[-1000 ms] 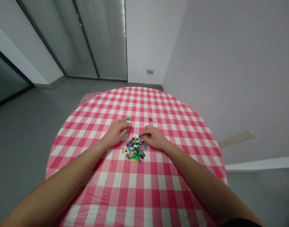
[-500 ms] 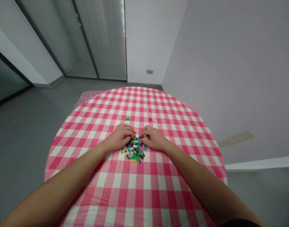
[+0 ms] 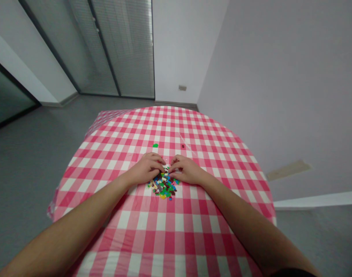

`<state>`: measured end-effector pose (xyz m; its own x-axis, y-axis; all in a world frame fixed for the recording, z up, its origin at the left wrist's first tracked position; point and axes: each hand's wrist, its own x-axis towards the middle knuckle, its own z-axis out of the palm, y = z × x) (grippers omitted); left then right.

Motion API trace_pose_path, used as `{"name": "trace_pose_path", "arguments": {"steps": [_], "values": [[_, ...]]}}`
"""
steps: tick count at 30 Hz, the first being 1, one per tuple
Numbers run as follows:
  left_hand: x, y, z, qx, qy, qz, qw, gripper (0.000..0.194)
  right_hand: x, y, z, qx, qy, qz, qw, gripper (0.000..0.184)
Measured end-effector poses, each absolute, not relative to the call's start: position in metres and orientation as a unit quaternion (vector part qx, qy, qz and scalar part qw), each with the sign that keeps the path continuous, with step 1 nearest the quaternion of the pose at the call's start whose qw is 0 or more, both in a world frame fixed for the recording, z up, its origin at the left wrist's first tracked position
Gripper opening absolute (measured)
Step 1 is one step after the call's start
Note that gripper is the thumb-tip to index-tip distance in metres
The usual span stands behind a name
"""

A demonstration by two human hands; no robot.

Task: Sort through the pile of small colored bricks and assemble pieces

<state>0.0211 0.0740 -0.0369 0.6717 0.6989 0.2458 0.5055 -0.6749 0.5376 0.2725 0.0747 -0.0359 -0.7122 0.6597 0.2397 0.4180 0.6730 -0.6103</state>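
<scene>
A heap of small multicoloured plastic bricks lies on the pink-and-white gingham tablecloth, in green, blue, brown, white and yellow. My left hand rests at the heap's upper left, with its curled fingertips at the edge. My right hand curls in from the upper right and touches the heap too. Whether either hand holds a brick is hidden by the fingers. Beyond my hands lie a lone green brick and a small dark red brick.
The round table's edge curves around the cloth, which hangs over it onto the grey floor. Behind the table stand a glass partition with slatted blinds and a pale wall.
Both hands have moved in from just above the heap, and my fingers now lie on its top edge. The lone green and dark red bricks stay in place.
</scene>
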Motion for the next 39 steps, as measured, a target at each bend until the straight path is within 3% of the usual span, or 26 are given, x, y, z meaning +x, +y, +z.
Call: {"name": "trace_pose_path", "arguments": {"steps": [12,16,20,24,29,39], "values": [[0.023,0.073,-0.033,0.896,0.294,0.240,0.230,0.035,0.272,0.074,-0.028,-0.295,-0.870,0.326,0.223,0.005],[0.025,0.070,-0.032,0.881,0.324,0.248,0.239,0.036,0.272,0.073,-0.029,-0.327,-0.851,0.339,0.231,0.018],[0.027,0.069,-0.031,0.857,0.384,0.247,0.238,0.042,0.266,0.072,-0.031,-0.376,-0.846,0.288,0.243,0.025],[0.028,0.071,-0.033,0.840,0.412,0.261,0.240,0.034,0.261,0.072,-0.032,-0.367,-0.875,0.226,0.220,0.016],[0.028,0.072,-0.034,0.846,0.405,0.259,0.231,0.030,0.264,0.074,-0.032,-0.356,-0.876,0.241,0.219,0.010],[0.027,0.072,-0.035,0.848,0.402,0.260,0.229,0.029,0.271,0.076,-0.032,-0.354,-0.864,0.272,0.232,0.023]]}}
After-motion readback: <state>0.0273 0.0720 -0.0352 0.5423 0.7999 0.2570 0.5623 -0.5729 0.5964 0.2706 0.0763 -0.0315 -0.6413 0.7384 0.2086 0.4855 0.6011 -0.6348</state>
